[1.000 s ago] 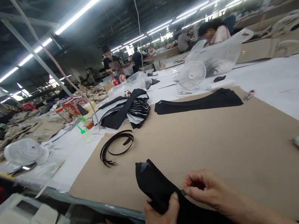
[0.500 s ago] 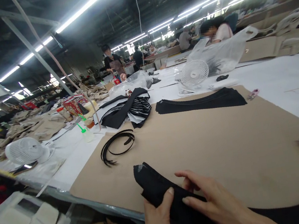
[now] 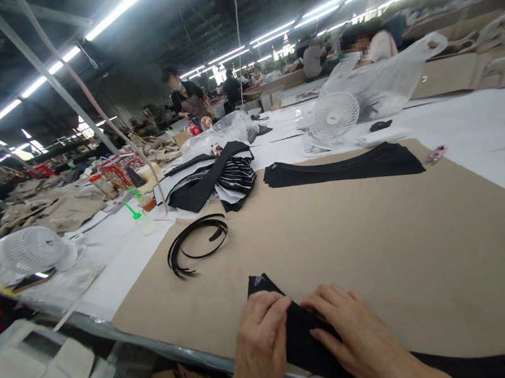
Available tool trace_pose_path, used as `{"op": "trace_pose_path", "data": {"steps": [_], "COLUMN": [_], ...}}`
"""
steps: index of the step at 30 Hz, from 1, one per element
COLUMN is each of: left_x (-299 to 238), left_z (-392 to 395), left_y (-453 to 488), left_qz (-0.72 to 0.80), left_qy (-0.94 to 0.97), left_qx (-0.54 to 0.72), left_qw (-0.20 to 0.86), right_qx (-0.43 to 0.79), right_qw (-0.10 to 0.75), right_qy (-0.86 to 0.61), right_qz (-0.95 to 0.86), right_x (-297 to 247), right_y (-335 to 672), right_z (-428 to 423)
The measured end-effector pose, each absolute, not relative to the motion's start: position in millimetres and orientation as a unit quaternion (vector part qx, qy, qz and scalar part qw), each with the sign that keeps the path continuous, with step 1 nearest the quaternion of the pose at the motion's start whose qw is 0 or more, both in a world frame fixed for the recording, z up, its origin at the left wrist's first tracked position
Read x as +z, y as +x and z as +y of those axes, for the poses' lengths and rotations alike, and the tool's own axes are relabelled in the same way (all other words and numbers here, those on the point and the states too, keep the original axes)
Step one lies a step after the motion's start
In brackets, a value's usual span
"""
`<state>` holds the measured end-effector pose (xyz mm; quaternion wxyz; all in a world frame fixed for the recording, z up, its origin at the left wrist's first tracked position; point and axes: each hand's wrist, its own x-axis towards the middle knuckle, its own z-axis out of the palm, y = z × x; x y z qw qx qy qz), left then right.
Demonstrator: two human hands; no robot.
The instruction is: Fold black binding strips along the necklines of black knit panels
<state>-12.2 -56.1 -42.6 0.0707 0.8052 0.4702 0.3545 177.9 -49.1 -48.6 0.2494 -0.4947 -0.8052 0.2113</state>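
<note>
A long black cut piece (image 3: 299,335), like fabric or thin leather, lies at the near edge of the brown sheet (image 3: 375,240). A pale, shiny patch marks its far tip. My left hand (image 3: 259,335) is closed on the piece near that tip, thumb and fingers pinched together and fingertips partly hidden. Beside it, my right hand (image 3: 351,327) grips the piece's far edge, thumb on top and fingers bent over the side. Another strip of black material (image 3: 500,360) extends from under my right forearm along the near edge.
Coiled black straps (image 3: 198,242) and a stack of black panels (image 3: 345,168) lie farther back. Beyond are striped black-and-white pieces (image 3: 232,179), a white fan (image 3: 334,115) and a plastic bag (image 3: 384,85). Another fan (image 3: 32,249) stands left, near a green-tipped bottle (image 3: 143,222). People work behind.
My left hand has moved from beneath the black piece to on top, now pinching it. The piece has turned slightly and sits lower on the sheet. My right hand's fingers have curled onto its edge.
</note>
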Motion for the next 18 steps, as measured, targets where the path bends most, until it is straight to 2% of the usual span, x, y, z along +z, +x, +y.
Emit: {"op": "trace_pose_path", "data": {"steps": [3,7,18], "left_x": [-45.0,-45.6,-58.8], "left_z": [-44.1,-37.5,-41.7], "left_y": [-10.2,-14.7,-27.2], "left_qz": [0.425,0.414,0.385], "left_qy": [0.851,0.874,0.889], "left_qx": [0.276,0.209,0.230], "left_qw": [0.140,0.143,0.089], "right_qx": [0.193,0.181,0.151], "right_qw": [0.251,0.252,0.215], "right_qy": [-0.501,-0.488,-0.496], "right_qz": [-0.805,-0.816,-0.827], "right_x": [-51.2,-59.3,-61.1], "right_y": [181.1,186.7,188.3], "right_z": [-50.2,-51.5,-49.3]}}
